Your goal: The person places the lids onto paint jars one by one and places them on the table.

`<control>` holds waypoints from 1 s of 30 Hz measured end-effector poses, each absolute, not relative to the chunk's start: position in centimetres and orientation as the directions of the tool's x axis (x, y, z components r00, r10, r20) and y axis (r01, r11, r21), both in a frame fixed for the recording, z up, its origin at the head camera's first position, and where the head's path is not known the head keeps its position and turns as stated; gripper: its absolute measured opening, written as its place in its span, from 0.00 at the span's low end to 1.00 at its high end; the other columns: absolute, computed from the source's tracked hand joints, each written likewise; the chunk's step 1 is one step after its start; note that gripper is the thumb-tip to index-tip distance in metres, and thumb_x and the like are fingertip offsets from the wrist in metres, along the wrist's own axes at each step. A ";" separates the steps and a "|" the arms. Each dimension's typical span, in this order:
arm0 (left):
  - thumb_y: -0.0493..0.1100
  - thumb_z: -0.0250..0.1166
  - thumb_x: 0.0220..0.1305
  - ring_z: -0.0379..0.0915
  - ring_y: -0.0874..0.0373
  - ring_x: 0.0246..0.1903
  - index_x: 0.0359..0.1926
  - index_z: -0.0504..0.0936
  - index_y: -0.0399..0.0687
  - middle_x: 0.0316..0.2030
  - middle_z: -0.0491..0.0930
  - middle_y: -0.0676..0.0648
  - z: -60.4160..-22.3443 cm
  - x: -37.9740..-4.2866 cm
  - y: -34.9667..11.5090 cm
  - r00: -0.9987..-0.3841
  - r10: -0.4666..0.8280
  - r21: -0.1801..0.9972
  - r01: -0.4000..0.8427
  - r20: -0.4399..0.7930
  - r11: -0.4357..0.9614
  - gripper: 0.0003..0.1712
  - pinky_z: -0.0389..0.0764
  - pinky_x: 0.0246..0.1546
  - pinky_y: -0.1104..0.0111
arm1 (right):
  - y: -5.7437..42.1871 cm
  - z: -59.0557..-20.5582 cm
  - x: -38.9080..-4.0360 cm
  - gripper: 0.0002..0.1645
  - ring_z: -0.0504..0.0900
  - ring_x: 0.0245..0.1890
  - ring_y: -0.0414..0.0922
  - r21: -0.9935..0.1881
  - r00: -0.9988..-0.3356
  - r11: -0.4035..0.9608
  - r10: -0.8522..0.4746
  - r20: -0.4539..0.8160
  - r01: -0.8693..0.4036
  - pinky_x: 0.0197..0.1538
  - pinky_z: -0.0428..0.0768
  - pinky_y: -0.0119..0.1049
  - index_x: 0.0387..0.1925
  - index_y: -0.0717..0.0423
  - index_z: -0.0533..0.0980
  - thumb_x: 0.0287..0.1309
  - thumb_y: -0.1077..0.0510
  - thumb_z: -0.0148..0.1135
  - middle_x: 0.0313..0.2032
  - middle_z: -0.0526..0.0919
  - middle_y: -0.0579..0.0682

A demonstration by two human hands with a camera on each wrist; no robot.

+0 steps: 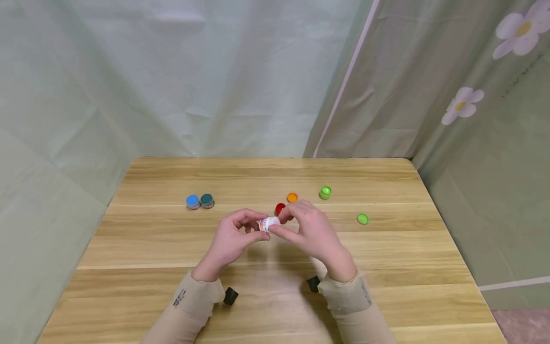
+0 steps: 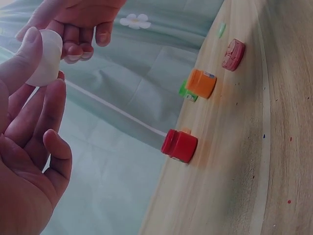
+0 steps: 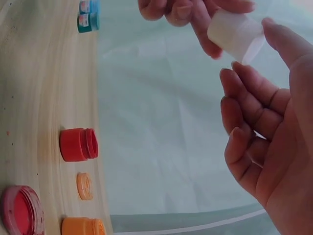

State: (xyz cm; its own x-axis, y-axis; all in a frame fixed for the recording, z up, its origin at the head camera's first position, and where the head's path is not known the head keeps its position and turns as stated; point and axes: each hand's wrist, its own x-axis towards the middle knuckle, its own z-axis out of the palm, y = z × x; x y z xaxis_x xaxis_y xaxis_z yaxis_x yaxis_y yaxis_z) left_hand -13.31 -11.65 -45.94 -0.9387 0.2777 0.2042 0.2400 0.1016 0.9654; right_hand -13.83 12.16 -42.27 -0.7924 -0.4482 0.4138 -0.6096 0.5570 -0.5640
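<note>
Above the middle of the table, a small white paint jar [image 1: 268, 223] with a printed label is held tilted on its side. My left hand [image 1: 229, 239] grips the jar's body between thumb and fingers. At the other end, my right hand [image 1: 311, 229] pinches the jar's end with thumb and fingertips; its other fingers curl loosely in the right wrist view. Beyond the hands stands an open red paint jar [image 2: 180, 146], partly covered by the right hand in the head view. An orange lid [image 3: 84, 186] lies between it and an open orange jar [image 3: 82, 226].
Blue [image 1: 193, 201] and dark teal [image 1: 207, 200] jars stand together at the back left. A green jar [image 1: 325, 192] is at the back right, a green lid [image 1: 363, 219] nearer. A red lid [image 2: 234, 55] lies by the orange jar. Curtains [image 1: 215, 86] hang behind the wooden table [image 1: 150, 239].
</note>
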 end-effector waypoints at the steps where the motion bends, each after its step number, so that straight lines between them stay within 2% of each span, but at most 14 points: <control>1: 0.34 0.82 0.58 0.80 0.53 0.34 0.50 0.91 0.49 0.40 0.91 0.48 -46.0 -13.3 -11.6 -0.939 0.277 0.966 0.238 0.202 0.103 0.19 0.73 0.35 0.69 | 12.1 -42.3 -13.8 0.14 0.78 0.41 0.39 -0.564 -0.795 0.561 -0.448 0.408 -0.606 0.42 0.80 0.36 0.37 0.46 0.82 0.64 0.44 0.78 0.36 0.83 0.38; 6: 0.35 0.82 0.58 0.81 0.54 0.33 0.50 0.91 0.49 0.38 0.91 0.48 -46.0 -13.3 -11.6 -0.944 0.265 0.966 0.234 0.198 0.112 0.19 0.72 0.35 0.70 | 11.7 -42.4 -13.8 0.13 0.78 0.40 0.42 -0.562 -0.794 0.562 -0.461 0.397 -0.607 0.41 0.79 0.36 0.37 0.47 0.80 0.69 0.45 0.73 0.35 0.82 0.39; 14: 0.34 0.85 0.53 0.82 0.55 0.32 0.48 0.92 0.49 0.34 0.91 0.52 -46.1 -13.3 -11.5 -0.951 0.211 0.959 0.255 0.225 0.125 0.20 0.70 0.34 0.70 | 11.2 -42.5 -13.6 0.12 0.77 0.42 0.41 -0.597 -0.810 0.551 -0.458 0.368 -0.583 0.41 0.79 0.37 0.40 0.48 0.77 0.74 0.47 0.67 0.37 0.81 0.41; 21: 0.34 0.84 0.54 0.83 0.55 0.33 0.49 0.93 0.50 0.35 0.91 0.51 -46.3 -13.2 -11.5 -0.946 0.196 0.951 0.285 0.258 0.124 0.20 0.68 0.32 0.68 | 10.8 -42.5 -13.5 0.11 0.78 0.41 0.48 -0.640 -0.820 0.520 -0.441 0.366 -0.566 0.40 0.79 0.37 0.38 0.48 0.74 0.74 0.49 0.67 0.37 0.79 0.42; 30: 0.36 0.85 0.54 0.84 0.55 0.35 0.49 0.92 0.53 0.36 0.91 0.54 -46.4 -13.3 -11.4 -0.950 0.186 0.944 0.283 0.251 0.169 0.21 0.68 0.32 0.67 | 10.5 -42.8 -13.5 0.12 0.75 0.39 0.42 -0.639 -0.843 0.554 -0.404 0.355 -0.534 0.39 0.78 0.36 0.38 0.49 0.74 0.73 0.50 0.68 0.36 0.80 0.41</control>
